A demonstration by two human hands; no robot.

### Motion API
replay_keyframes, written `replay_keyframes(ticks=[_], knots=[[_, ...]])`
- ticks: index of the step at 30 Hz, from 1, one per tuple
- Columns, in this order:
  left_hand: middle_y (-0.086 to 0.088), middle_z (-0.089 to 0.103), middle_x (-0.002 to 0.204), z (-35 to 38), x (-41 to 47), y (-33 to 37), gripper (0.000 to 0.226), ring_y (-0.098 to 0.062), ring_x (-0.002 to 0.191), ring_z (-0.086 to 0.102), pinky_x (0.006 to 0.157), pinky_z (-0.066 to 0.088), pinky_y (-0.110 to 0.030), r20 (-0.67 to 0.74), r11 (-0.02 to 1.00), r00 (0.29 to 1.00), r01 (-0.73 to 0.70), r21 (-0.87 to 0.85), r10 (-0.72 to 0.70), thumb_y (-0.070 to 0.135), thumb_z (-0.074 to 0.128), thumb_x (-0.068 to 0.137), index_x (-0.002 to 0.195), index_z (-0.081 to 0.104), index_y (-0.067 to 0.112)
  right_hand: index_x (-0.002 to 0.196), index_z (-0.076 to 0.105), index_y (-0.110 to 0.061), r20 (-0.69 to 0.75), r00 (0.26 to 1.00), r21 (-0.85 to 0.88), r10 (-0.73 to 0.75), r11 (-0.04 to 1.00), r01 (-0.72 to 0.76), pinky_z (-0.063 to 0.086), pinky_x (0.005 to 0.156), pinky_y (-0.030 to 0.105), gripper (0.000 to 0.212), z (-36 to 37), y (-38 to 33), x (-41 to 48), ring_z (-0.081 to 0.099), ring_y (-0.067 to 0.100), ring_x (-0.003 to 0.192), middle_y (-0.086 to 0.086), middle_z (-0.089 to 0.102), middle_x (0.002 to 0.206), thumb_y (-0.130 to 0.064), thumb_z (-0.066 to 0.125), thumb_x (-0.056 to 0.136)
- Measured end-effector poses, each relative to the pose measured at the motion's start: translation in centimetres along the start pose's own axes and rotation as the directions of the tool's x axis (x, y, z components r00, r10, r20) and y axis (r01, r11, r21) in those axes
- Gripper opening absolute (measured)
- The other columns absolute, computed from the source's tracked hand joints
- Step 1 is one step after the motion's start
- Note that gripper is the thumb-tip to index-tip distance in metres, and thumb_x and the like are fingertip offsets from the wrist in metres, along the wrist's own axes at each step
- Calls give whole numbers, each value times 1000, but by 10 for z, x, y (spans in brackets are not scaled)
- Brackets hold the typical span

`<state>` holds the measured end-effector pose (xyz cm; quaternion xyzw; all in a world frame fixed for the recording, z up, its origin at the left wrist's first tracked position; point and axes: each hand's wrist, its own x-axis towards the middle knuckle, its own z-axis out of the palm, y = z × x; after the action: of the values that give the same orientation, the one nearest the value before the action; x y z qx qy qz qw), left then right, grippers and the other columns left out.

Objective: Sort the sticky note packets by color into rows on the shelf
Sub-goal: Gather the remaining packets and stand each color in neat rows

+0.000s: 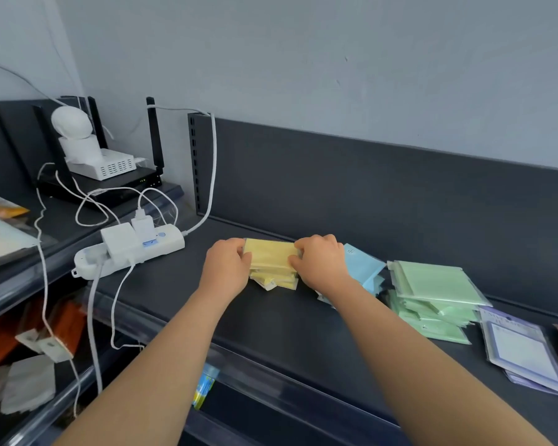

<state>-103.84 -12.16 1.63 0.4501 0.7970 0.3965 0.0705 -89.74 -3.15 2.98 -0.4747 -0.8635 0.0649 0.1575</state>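
Forearms [161, 349], both bare, reach up from the bottom edge onto the dark shelf [303, 336], a flat matte deck that looks like painted metal. Right of centre the green packets [432, 291] lie loosely fanned. The blue packets [363, 268] sit just beside them, partly hidden by the right hand [319, 262]. At centre the yellow packets [271, 257] are stacked between both hands: the left hand [227, 265] curls its fingers round the left edge, and the right pinches the right edge. Each packet is a thin square pad in a glossy clear sleeve. They are probably light, slightly bendy and slick against one another, so squeezing opposite edges with thumbs on top should stop them sliding. At left sits a white hard-plastic power strip [129, 252].
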Motion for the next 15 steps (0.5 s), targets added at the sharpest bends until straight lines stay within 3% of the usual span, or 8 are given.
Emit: replay_keyframes(ticks=[2,4,6,9,12,15], knots=[[-10,60,96,-1,-3,2,17,-29,92,56,74,44,-36,-24,995,999,-36,91,38,18,52,95,87,60,6,79,52,-14,-28,999,1,-28,1000,28,35,78,33,18,-2,2,-3,45,25,92,2,53,86,-27,49,91],[-8,59,114,-2,-7,10,21,-30,106,52,83,43,-36,-61,982,993,-93,167,105,22,49,98,108,65,12,84,57,-8,-82,995,36,-51,998,54,37,76,33,19,-5,7,-9,51,28,92,5,57,90,-24,49,91],[-6,58,124,-2,-13,20,31,-27,112,51,86,42,-34,-83,969,979,-168,184,185,23,48,99,125,62,13,106,62,-4,-126,990,71,-61,995,70,43,85,36,26,-11,13,-17,54,30,103,8,62,110,-22,47,94],[-4,63,118,6,-23,37,29,-25,108,55,85,43,-33,-90,944,950,-282,173,301,21,49,98,121,65,13,119,57,-2,-176,982,84,-62,993,78,44,91,38,31,-21,27,-34,54,28,112,8,59,123,-20,44,97],[-4,65,103,23,-37,58,24,-26,97,57,78,44,-34,-58,914,920,-376,154,388,19,49,96,106,69,9,115,58,-5,-248,967,60,-52,996,69,46,84,36,28,-30,49,-55,55,26,107,6,61,117,-19,43,96],[-6,66,106,44,-56,82,25,-26,99,58,82,46,-35,-30,895,899,-433,107,438,20,52,95,111,69,10,110,59,-6,-285,958,43,-21,998,35,45,81,36,24,-41,79,-80,57,27,102,5,63,109,-20,45,95]])
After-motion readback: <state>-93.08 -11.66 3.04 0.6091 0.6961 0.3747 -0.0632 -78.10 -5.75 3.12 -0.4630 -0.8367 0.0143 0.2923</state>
